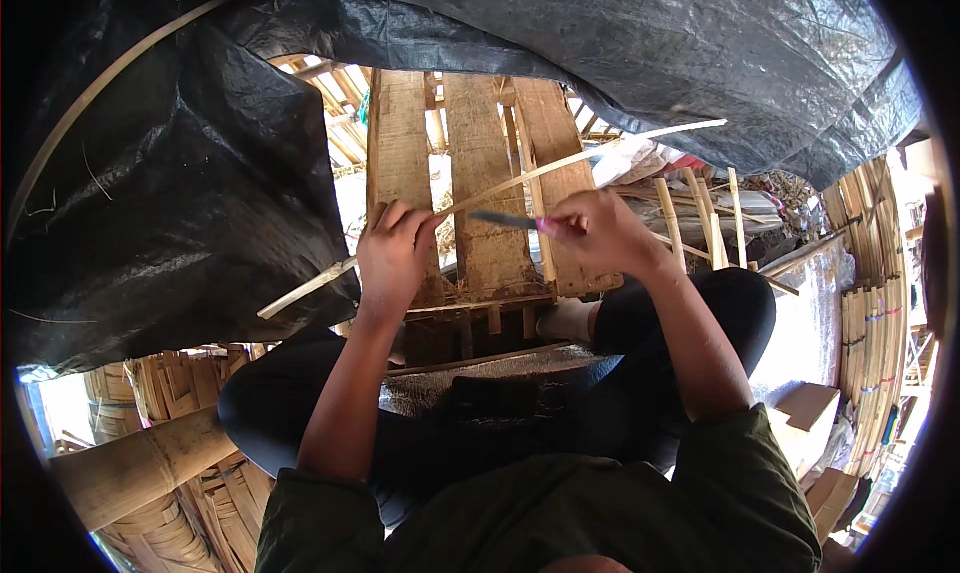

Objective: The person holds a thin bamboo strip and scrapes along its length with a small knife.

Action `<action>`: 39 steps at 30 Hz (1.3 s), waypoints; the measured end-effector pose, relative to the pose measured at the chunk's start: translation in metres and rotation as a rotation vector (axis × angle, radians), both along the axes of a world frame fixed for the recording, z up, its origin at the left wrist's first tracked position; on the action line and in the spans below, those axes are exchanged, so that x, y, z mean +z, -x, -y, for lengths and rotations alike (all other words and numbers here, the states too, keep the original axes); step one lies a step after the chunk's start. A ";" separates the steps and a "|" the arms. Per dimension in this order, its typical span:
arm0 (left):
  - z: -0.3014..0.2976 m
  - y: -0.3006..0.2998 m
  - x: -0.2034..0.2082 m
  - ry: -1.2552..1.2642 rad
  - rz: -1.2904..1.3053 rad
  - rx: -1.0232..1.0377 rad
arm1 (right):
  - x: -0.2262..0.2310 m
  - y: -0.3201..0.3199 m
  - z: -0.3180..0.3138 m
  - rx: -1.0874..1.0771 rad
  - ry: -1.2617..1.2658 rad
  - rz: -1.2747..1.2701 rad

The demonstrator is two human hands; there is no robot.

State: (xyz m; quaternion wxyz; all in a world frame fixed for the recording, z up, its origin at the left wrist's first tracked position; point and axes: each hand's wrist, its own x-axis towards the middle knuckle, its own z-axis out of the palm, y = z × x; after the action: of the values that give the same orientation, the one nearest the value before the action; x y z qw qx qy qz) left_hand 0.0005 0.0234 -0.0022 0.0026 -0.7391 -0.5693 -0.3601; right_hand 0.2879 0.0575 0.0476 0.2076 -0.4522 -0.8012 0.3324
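Observation:
A long, pale bamboo strip (pixel 560 165) crosses in front of me, slanting from lower left up to the far right. My left hand (pixel 397 243) is closed around it near its lower end, which sticks out past the wrist side. In my right hand (pixel 598 228) is a knife with a pink handle, gripped in a closed fist. The dark knife blade (pixel 500 219) points left toward my left hand, just below the strip; whether it touches the strip I cannot tell. Under both hands lies a bench of worn wooden planks (pixel 486 173).
Black plastic sheeting (pixel 190 173) hangs at the left and across the far side. Several upright bamboo stakes (pixel 672 218) stand right of the planks. A thick bamboo pole (pixel 150 468) lies at lower left, and bundled strips (pixel 870 373) line the right edge. A cardboard box (pixel 808 413) sits at right.

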 end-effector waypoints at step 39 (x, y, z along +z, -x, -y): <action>0.000 -0.002 0.001 -0.117 -0.051 0.009 | 0.009 -0.039 -0.016 -0.002 0.258 0.158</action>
State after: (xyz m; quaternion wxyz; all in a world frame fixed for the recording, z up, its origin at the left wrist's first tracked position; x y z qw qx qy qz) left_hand 0.0022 0.0233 -0.0011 0.0621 -0.7442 -0.5501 -0.3737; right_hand 0.3268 0.0737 0.0563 0.0844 -0.5007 -0.7652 0.3957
